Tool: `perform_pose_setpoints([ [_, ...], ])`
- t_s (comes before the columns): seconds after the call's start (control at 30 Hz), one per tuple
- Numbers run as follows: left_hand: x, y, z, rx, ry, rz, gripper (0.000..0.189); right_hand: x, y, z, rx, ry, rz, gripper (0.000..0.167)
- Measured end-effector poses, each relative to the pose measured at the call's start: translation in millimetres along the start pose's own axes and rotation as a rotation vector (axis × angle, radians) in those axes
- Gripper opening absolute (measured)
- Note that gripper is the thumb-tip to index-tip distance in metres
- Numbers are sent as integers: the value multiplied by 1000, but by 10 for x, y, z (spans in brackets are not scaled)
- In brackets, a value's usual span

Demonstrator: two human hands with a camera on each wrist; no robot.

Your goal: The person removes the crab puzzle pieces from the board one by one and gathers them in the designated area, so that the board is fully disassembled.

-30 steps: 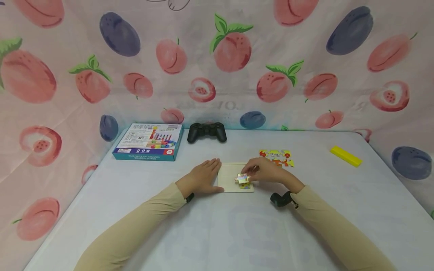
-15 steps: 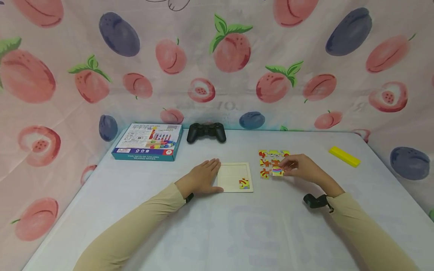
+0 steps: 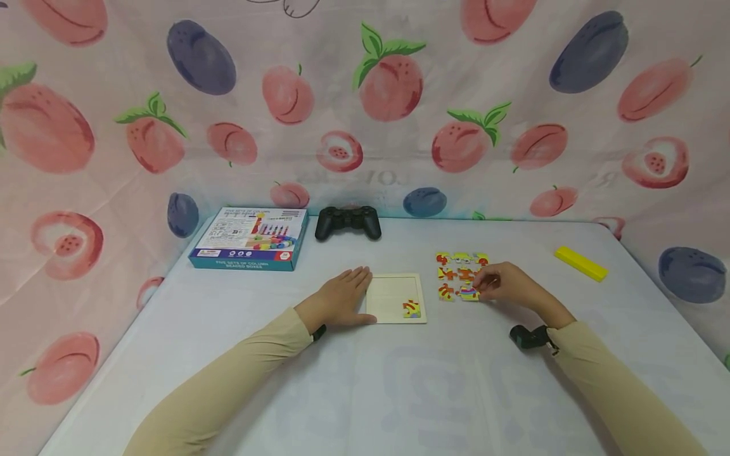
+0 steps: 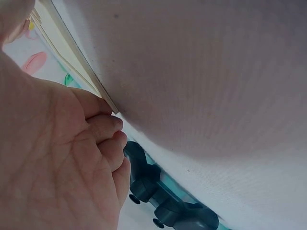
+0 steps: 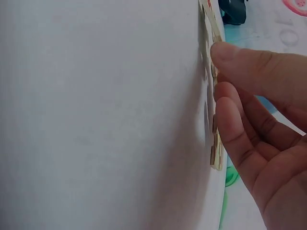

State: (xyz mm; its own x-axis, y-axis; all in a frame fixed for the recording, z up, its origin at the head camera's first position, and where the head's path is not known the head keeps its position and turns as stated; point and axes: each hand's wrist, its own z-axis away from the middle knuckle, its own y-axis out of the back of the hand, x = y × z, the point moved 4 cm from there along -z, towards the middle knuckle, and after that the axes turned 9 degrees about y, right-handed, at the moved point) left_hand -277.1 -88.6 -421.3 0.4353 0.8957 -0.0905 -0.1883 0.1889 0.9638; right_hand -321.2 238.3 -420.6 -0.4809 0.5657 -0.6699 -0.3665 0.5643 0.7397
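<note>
The left hand (image 3: 341, 299) lies with its fingers extended along the left edge of a pale wooden puzzle tray (image 3: 384, 297); its thumb reaches the lower left corner. In the left wrist view, fingertips (image 4: 115, 123) touch the tray's edge. One yellow-and-red puzzle piece (image 3: 411, 309) sits in the tray's lower right corner. To the right of the tray, the right hand (image 3: 504, 284) pinches the right side of a striped puzzle piece (image 3: 469, 293), low among several loose pieces (image 3: 447, 273) set out in rows. Its curled fingers partly hide the pieces' right side.
At the back left lies a blue-and-white toy box (image 3: 248, 239). Beside it is a black game controller (image 3: 348, 223) near the table's back edge. A yellow block (image 3: 581, 263) lies far right on the white table (image 3: 365, 392). A fruit-print cloth (image 3: 342, 95) hangs behind.
The right hand has carried the striped puzzle piece from above the tray rightward and lowered it among the loose pieces. The left hand has stayed at the tray.
</note>
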Motion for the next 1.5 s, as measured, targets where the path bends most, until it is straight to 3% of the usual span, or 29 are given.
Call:
perform_pose_setpoints([
  [0.47, -16, -11, -23, -3, 4, -11, 94, -99, 39, -13, 0, -16, 53, 20],
  [0.63, -26, -9, -21, -6, 1, -10, 94, -317, 11, -128, 12, 66, 14, 25],
  [1.0, -32, -17, -31, -16, 6, -6, 95, -848, -436, -524, -166, 173, -71, 35],
  [1.2, -24, -33, -47, -14, 14, -6, 95, -884, -641, -635, -236, 186, -87, 34],
  [1.5, -17, -24, -33, -7, 12, -9, 94, -837, -743, -668, -274, 97, 11, 33],
])
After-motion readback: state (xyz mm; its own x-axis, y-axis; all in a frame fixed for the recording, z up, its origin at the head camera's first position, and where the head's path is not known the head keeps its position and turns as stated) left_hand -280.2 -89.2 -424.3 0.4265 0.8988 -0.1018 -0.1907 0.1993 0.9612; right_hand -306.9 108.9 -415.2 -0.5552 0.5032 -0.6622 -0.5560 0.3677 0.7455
